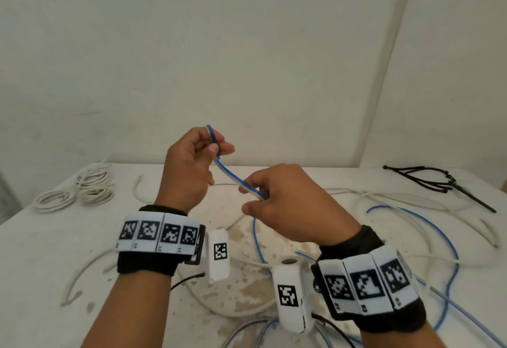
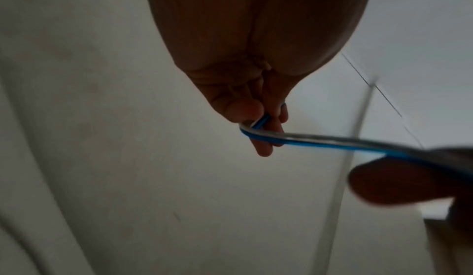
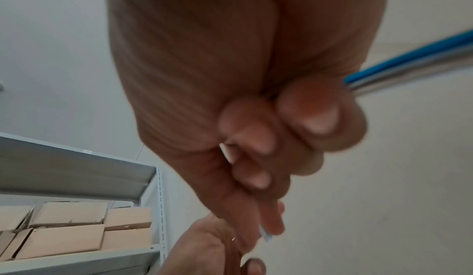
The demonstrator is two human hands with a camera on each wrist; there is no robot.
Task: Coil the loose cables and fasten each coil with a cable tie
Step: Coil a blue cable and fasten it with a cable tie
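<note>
A blue-and-white cable runs taut between both raised hands above the table. My left hand pinches its folded end between thumb and fingers; the left wrist view shows the bend of the blue-and-white cable at the fingertips. My right hand grips the cable lower down, fingers curled round it. In the right wrist view the blue-and-white cable leaves the fist to the right. The rest of the cable trails in loops on the table.
Three tied white cable coils lie at the table's back left. A bunch of black cable ties lies at the back right. Loose white cables sprawl across the stained white table. A metal shelf with cardboard boxes stands nearby.
</note>
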